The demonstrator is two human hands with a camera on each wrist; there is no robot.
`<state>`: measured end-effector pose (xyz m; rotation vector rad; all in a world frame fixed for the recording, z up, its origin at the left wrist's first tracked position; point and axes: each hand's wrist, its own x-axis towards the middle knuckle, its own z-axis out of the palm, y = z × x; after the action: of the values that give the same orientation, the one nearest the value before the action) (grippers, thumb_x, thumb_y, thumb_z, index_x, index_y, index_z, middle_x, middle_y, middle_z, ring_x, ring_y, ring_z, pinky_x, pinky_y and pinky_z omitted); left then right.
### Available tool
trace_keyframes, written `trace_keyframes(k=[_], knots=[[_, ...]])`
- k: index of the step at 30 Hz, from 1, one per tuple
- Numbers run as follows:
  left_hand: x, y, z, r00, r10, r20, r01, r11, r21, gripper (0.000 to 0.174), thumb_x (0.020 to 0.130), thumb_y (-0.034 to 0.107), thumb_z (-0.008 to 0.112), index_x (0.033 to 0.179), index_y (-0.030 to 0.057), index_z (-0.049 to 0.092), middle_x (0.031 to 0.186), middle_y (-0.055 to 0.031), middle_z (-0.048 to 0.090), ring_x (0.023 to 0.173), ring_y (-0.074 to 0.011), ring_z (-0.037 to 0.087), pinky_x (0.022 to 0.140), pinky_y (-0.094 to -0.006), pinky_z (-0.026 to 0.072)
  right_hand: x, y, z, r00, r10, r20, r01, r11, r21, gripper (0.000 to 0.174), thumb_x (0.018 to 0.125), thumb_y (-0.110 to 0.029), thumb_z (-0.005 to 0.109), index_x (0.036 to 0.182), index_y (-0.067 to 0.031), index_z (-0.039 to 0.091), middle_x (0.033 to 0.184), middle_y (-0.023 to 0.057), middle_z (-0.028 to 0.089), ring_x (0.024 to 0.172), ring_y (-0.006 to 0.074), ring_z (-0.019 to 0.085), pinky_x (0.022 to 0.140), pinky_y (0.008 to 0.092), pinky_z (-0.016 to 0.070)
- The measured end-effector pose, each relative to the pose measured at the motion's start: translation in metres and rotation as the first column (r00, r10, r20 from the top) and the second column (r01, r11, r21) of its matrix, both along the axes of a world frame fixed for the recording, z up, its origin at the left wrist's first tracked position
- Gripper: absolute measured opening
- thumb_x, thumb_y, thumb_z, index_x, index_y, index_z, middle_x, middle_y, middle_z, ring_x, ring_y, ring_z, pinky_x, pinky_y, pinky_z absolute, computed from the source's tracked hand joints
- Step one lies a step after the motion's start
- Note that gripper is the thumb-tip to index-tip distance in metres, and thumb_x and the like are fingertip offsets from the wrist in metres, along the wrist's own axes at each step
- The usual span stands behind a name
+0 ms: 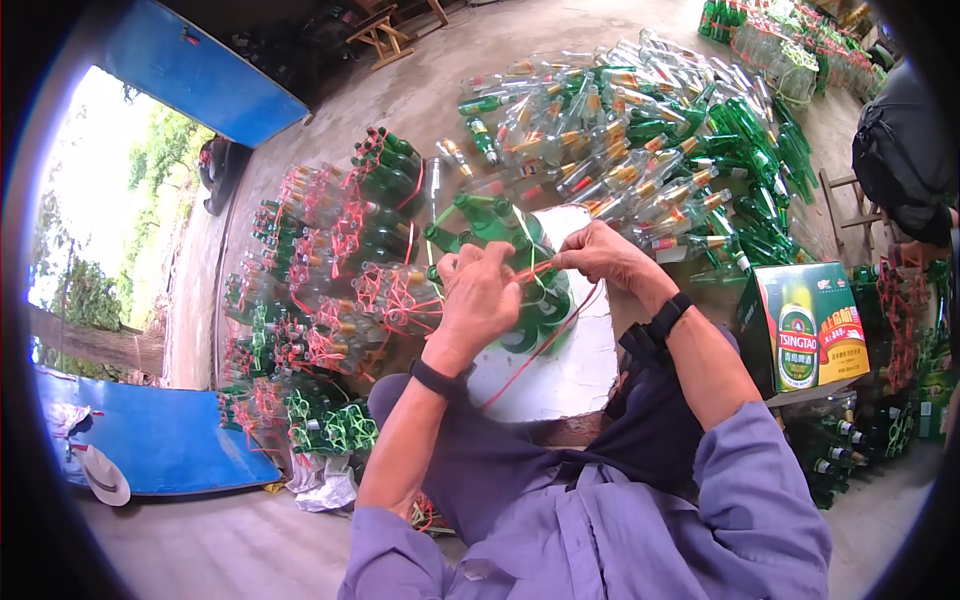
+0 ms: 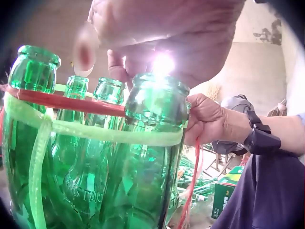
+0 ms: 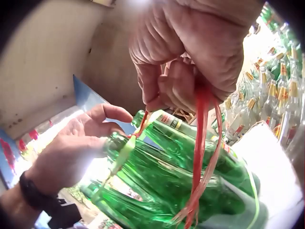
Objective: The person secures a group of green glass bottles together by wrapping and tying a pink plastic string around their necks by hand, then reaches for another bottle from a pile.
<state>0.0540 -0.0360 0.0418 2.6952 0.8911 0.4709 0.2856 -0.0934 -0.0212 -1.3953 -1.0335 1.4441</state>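
Several green glass bottles (image 1: pixel 486 218) stand close together on a white board (image 1: pixel 590 370) between the person's knees. A light green plastic strap (image 2: pixel 95 132) runs round their necks. Red plastic string (image 2: pixel 71 102) crosses the necks just above that strap. The right hand (image 1: pixel 608 256) pinches the red string at the near right side of the bundle, and loose string ends (image 3: pixel 200 157) hang below its fingers. Over the bottle tops lies the left hand (image 1: pixel 478 305), its thumb beside one bottle mouth and its index finger reaching toward another in the right wrist view.
Tied bundles of bottles (image 1: pixel 340 240) stand at the left. A large heap of loose bottles (image 1: pixel 640 130) lies ahead. A Tsingtao beer carton (image 1: pixel 805 330) sits at the right, near a wooden stool (image 1: pixel 850 215) and a dark backpack (image 1: pixel 900 150).
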Motion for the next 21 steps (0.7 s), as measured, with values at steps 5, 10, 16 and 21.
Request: trace_keyframes(k=[5,10,16,21], knots=[[-0.006,-0.011,0.006,0.999,0.044,0.002,-0.044,0.998,0.046,0.044,0.077,0.010,0.070,0.120,0.0106,0.060,0.088,-0.0004,0.069,0.098,-0.0244,0.056,0.098,-0.0449,0.0321,-0.007,0.001,-0.005,0.991,0.093,0.093,-0.095,0.995,0.018,0.026,0.087,-0.025,0.073,0.081,0.0000,0.074,0.059,-0.0024,0.053,0.053,0.0062,0.049,0.049,0.0264,0.0410],[-0.020,-0.014,0.003,0.987,0.157,0.026,-0.157,0.988,0.009,0.022,0.079,0.012,0.072,0.101,0.0136,0.069,0.087,-0.0006,0.069,0.094,-0.0238,0.058,0.093,-0.0435,0.0365,-0.024,0.006,-0.010,0.998,0.048,0.049,-0.053,0.995,0.091,0.027,0.085,-0.023,0.072,0.071,0.0002,0.070,0.057,-0.0031,0.048,0.052,0.0069,0.041,0.048,0.0289,0.0336],[-0.026,-0.019,0.006,0.980,0.198,0.017,-0.198,0.980,0.003,0.010,0.083,0.019,0.071,0.089,0.0113,0.070,0.082,-0.0031,0.069,0.088,-0.0249,0.059,0.087,-0.0430,0.0358,-0.031,0.008,-0.011,0.979,0.091,0.180,-0.116,0.984,0.132,0.029,0.083,-0.022,0.068,0.078,0.0064,0.070,0.059,0.0020,0.053,0.059,0.0102,0.049,0.054,0.0331,0.0422],[-0.029,-0.020,0.010,0.977,0.203,-0.070,-0.205,0.978,-0.025,0.009,0.083,0.018,0.072,0.091,0.0125,0.070,0.084,-0.0013,0.069,0.089,-0.0241,0.060,0.087,-0.0430,0.0376,-0.031,0.004,-0.001,0.985,0.084,0.148,-0.101,0.989,0.111,0.029,0.082,-0.021,0.068,0.088,0.0064,0.075,0.064,0.0048,0.060,0.062,0.0109,0.053,0.057,0.0327,0.0454]])
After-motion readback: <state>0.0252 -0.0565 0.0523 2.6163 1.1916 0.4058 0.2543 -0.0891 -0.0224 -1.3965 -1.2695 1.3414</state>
